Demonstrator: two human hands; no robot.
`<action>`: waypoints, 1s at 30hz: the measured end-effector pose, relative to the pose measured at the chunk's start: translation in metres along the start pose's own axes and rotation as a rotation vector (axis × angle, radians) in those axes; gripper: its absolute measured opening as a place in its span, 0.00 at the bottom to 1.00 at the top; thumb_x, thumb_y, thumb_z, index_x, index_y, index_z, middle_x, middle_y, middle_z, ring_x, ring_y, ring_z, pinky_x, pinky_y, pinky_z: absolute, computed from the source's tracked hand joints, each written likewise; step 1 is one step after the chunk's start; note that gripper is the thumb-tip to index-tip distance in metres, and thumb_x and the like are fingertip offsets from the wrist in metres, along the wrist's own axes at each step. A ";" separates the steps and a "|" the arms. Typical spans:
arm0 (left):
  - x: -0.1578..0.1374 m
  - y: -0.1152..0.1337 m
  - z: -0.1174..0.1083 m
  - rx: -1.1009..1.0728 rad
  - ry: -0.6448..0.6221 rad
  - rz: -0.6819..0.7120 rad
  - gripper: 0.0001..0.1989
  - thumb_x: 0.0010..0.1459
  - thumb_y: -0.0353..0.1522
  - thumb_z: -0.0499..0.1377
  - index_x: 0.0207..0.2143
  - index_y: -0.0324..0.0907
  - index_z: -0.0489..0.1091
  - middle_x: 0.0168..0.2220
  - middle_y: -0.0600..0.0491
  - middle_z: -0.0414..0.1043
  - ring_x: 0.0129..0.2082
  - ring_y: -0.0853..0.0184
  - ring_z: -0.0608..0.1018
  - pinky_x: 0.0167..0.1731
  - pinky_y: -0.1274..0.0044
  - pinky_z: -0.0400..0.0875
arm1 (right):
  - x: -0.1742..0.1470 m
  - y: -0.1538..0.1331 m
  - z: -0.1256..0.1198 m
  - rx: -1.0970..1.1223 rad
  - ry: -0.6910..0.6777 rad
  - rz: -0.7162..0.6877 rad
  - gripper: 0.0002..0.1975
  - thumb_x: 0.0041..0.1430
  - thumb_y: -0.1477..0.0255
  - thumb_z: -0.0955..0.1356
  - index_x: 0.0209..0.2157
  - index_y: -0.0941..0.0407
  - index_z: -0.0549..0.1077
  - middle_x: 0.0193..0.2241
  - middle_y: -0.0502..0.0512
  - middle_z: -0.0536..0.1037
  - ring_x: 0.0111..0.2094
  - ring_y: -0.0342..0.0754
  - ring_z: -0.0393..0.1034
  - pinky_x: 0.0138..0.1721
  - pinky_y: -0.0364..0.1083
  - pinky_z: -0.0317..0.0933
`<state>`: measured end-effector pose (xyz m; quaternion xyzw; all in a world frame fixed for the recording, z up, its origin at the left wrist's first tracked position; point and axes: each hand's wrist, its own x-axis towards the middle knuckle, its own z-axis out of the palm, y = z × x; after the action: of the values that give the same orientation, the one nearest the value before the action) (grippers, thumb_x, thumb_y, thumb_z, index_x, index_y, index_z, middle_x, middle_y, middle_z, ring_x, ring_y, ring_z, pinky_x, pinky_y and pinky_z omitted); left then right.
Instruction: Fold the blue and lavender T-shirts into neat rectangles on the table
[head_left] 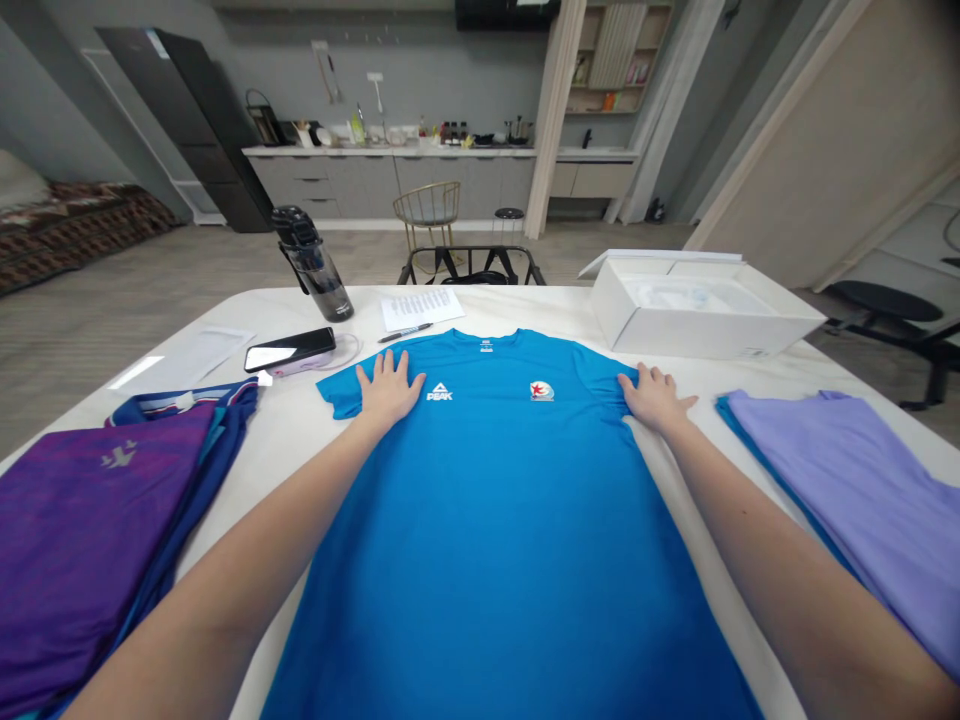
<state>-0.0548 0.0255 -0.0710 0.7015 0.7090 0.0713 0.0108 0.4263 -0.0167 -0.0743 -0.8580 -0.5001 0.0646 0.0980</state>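
A blue T-shirt (495, 520) lies spread out, front side up, on the white table, its collar toward the far edge. It bears a white PEAK logo and a round badge with a red star on the chest. My left hand (390, 388) rests flat with fingers apart on the shirt near the left sleeve. At the other side, my right hand (657, 396) lies on the right sleeve's end, its fingers spread, partly over the fabric and partly over the table.
Folded purple and navy shirts (112, 520) are stacked at left, a lilac folded shirt (847, 480) at right. Farther back are a black phone (291, 350), a dark bottle (319, 270), a pen (405, 333), a printed sheet (422, 307) and an open white box (697, 310).
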 end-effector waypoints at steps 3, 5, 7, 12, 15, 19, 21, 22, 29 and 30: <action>0.006 0.038 -0.008 -0.009 0.127 0.172 0.29 0.71 0.42 0.46 0.69 0.41 0.59 0.68 0.38 0.62 0.67 0.48 0.65 0.65 0.54 0.58 | 0.005 0.013 -0.011 -0.033 0.075 0.034 0.33 0.70 0.53 0.56 0.66 0.59 0.66 0.64 0.74 0.66 0.65 0.69 0.57 0.61 0.76 0.49; 0.016 0.072 -0.013 -0.054 0.113 0.279 0.25 0.71 0.40 0.48 0.66 0.41 0.63 0.63 0.39 0.68 0.62 0.50 0.70 0.60 0.60 0.66 | 0.010 0.022 -0.016 -0.056 0.090 0.063 0.30 0.69 0.54 0.59 0.61 0.58 0.72 0.61 0.73 0.69 0.63 0.70 0.60 0.59 0.75 0.53; 0.031 0.111 -0.014 -0.121 0.059 0.381 0.22 0.71 0.37 0.50 0.63 0.41 0.65 0.59 0.41 0.72 0.59 0.52 0.73 0.56 0.64 0.69 | 0.013 0.031 -0.018 -0.045 0.090 0.087 0.26 0.68 0.54 0.61 0.57 0.56 0.75 0.58 0.71 0.71 0.61 0.69 0.63 0.58 0.73 0.55; 0.072 0.199 -0.007 -0.239 -0.116 0.445 0.21 0.69 0.33 0.52 0.63 0.43 0.64 0.54 0.42 0.76 0.52 0.56 0.79 0.52 0.69 0.72 | 0.018 0.048 -0.020 0.066 0.063 0.130 0.21 0.66 0.56 0.66 0.52 0.55 0.77 0.53 0.68 0.75 0.55 0.65 0.70 0.54 0.65 0.62; 0.092 0.235 0.000 -0.188 -0.166 0.404 0.21 0.69 0.34 0.52 0.63 0.45 0.65 0.54 0.40 0.76 0.52 0.52 0.79 0.50 0.65 0.73 | 0.018 0.049 -0.021 0.105 0.027 0.101 0.19 0.67 0.57 0.65 0.48 0.55 0.78 0.49 0.66 0.79 0.52 0.63 0.73 0.52 0.60 0.64; 0.112 0.259 0.011 -0.208 -0.222 0.374 0.21 0.68 0.34 0.54 0.61 0.47 0.68 0.56 0.40 0.75 0.55 0.50 0.78 0.52 0.63 0.72 | 0.021 0.046 -0.022 0.121 0.005 0.061 0.17 0.65 0.56 0.68 0.43 0.55 0.78 0.44 0.63 0.81 0.49 0.60 0.75 0.48 0.55 0.64; 0.120 0.263 0.018 -0.236 -0.249 0.366 0.18 0.66 0.33 0.56 0.57 0.46 0.72 0.55 0.40 0.76 0.54 0.49 0.78 0.53 0.62 0.71 | 0.023 0.047 -0.021 0.128 -0.021 0.044 0.15 0.63 0.57 0.69 0.39 0.55 0.78 0.41 0.62 0.82 0.46 0.59 0.75 0.45 0.52 0.63; 0.124 0.263 0.021 -0.254 -0.255 0.359 0.16 0.65 0.33 0.57 0.54 0.46 0.73 0.54 0.41 0.76 0.54 0.49 0.78 0.54 0.62 0.71 | 0.025 0.047 -0.021 0.140 -0.037 0.031 0.13 0.63 0.59 0.69 0.36 0.55 0.78 0.39 0.61 0.82 0.44 0.58 0.76 0.43 0.51 0.63; 0.132 0.258 0.038 -0.592 -0.235 0.244 0.08 0.61 0.28 0.60 0.43 0.43 0.75 0.45 0.45 0.79 0.49 0.57 0.79 0.53 0.67 0.71 | 0.006 0.019 -0.045 0.665 -0.089 -0.338 0.14 0.62 0.58 0.67 0.29 0.53 0.66 0.22 0.47 0.70 0.26 0.46 0.65 0.29 0.44 0.56; 0.132 0.257 0.037 -0.666 -0.241 0.223 0.07 0.61 0.27 0.59 0.41 0.42 0.75 0.43 0.46 0.79 0.46 0.59 0.80 0.50 0.69 0.73 | -0.002 0.007 -0.054 0.754 -0.123 -0.391 0.16 0.62 0.56 0.67 0.30 0.52 0.65 0.21 0.45 0.68 0.25 0.45 0.63 0.27 0.43 0.55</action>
<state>0.2031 0.1617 -0.0667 0.7358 0.5599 0.2159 0.3139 0.4423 -0.0268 -0.0234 -0.6458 -0.5996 0.2742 0.3850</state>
